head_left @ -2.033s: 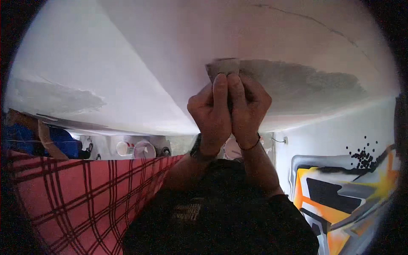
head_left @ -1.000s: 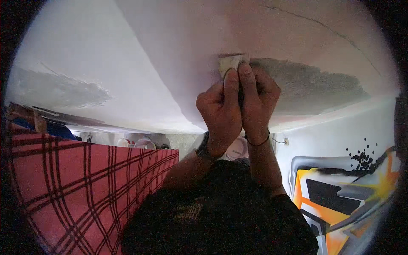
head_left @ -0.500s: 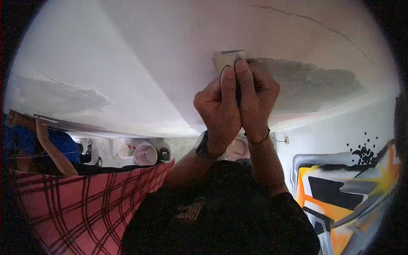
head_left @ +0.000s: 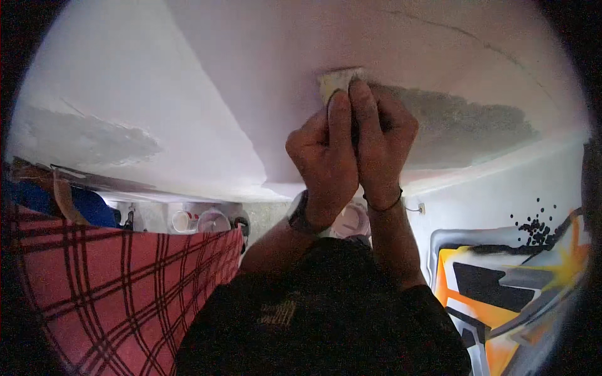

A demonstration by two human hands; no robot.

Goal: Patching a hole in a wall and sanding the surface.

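Note:
Both my hands are held close together in front of the wall, thumbs side by side and fingers curled in. Between them they grip a short putty knife with a pale, smeared blade whose far edge meets the wall; its handle is hidden in my hands. My left hand, with a dark watch at the wrist, is closed on its left side. My right hand, with a thin dark band at the wrist, is closed on its right. A rough grey patch spreads over the wall to the right of the blade.
At the left, red plaid cloth partly covers a co-worker's forearm and blue clothing. Pale buckets stand on the floor below. Another grey patch marks the wall's left part; a painted orange-and-black design covers the right wall.
My hands and the putty knife have shifted slightly up and to the right. The plaid cloth at the left has risen, hiding more of the co-worker and buckets.

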